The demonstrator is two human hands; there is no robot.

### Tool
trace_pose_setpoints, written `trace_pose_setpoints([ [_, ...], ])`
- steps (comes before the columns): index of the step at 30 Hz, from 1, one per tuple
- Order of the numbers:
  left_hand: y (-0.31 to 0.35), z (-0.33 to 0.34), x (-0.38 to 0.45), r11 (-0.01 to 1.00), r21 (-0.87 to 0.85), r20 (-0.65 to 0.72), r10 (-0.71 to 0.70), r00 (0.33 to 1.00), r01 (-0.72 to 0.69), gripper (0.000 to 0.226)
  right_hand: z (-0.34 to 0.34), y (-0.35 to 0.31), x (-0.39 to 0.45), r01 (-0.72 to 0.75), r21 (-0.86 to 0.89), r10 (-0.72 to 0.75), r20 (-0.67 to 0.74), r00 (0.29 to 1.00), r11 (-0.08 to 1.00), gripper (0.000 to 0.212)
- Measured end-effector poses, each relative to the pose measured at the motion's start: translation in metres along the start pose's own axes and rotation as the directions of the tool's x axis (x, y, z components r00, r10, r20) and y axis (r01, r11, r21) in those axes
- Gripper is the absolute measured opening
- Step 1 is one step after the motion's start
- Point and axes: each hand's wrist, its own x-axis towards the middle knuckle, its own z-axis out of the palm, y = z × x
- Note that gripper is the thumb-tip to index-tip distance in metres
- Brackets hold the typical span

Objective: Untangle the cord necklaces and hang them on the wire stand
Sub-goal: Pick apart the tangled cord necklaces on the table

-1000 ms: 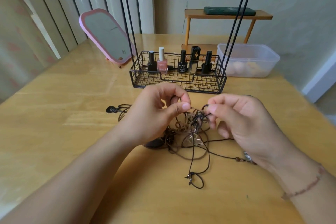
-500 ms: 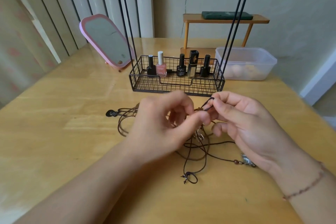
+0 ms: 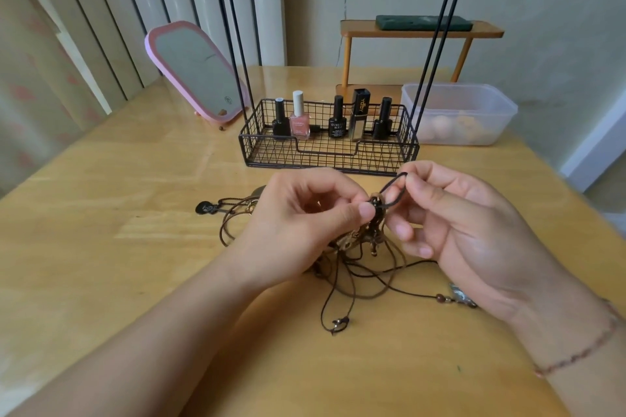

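Note:
A tangle of dark brown cord necklaces [image 3: 364, 267] lies on the wooden table [image 3: 135, 247] between my hands, partly lifted. My left hand [image 3: 305, 223] pinches the knot of the tangle between thumb and fingers. My right hand [image 3: 457, 223] pinches a black cord loop [image 3: 393, 184] that stands up from the knot. A guitar-shaped pendant [image 3: 206, 208] lies to the left, a beaded pendant [image 3: 459, 298] to the right under my right wrist. The black wire stand [image 3: 330, 149] is just behind my hands, its rods rising to hooks at the top edge.
Several nail polish bottles [image 3: 299, 118] stand in the stand's basket. A pink mirror [image 3: 196, 73] leans at back left. A clear plastic box [image 3: 460, 113] sits at back right, in front of a small wooden shelf [image 3: 420, 32].
Both hands have lifted the tangle off the table and come closer together. My right hand has drawn a cord loop up out of the knot.

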Motion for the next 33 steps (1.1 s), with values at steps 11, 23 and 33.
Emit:
trace_pose_setpoints([
  [11,-0.003,0.003,-0.001,0.974,0.203,-0.017,-0.104,0.994,0.105,0.013,-0.002,-0.002,-0.001,-0.138,0.054,0.137,0.028,0.99,0.989,0.027],
  [23,-0.002,0.009,-0.007,0.866,0.468,-0.05,0.227,0.973,-0.177,0.014,0.0,-0.005,-0.002,-0.052,0.039,0.052,0.014,0.999,0.998,0.019],
  [33,-0.004,0.004,-0.003,0.99,0.139,-0.026,-0.015,1.0,0.019,0.012,0.001,-0.004,-0.003,0.087,-0.207,-0.138,-0.246,0.96,0.975,0.041],
])
